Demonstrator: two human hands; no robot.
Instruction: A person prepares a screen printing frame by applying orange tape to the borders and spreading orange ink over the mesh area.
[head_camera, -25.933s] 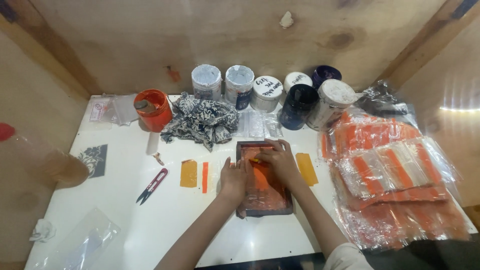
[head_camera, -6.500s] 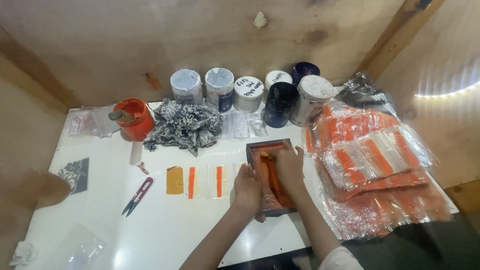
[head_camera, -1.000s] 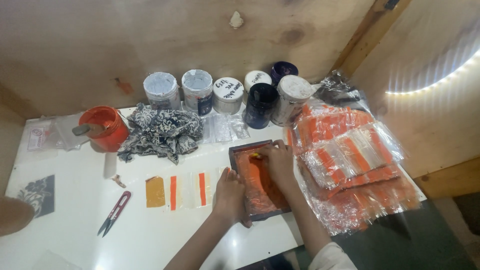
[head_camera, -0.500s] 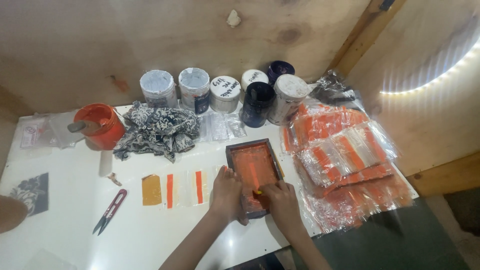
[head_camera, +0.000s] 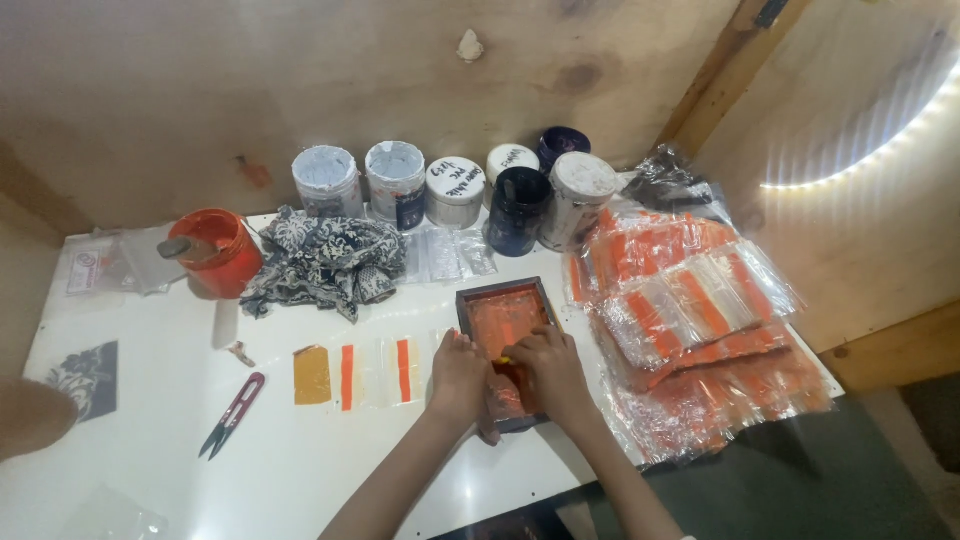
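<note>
The small dark-framed printing screen, coated orange inside, lies flat on the white table at about 6 o'clock of the view, just left of the heap of orange-striped clear bags. Half a second ago the right hand was held below the frame's near edge; it has since been brought back onto the frame's lower part, so a fresh pass over the mesh appears to be under way. The right hand is seen with fingers together and curled, seemingly clamped on a small yellowish scraper, though this is poorly resolved. The left hand is pressed on the frame's left edge, fingers together. At 9 o'clock lie printed strips, further out thread snips; at 12 o'clock stand paint jars.
</note>
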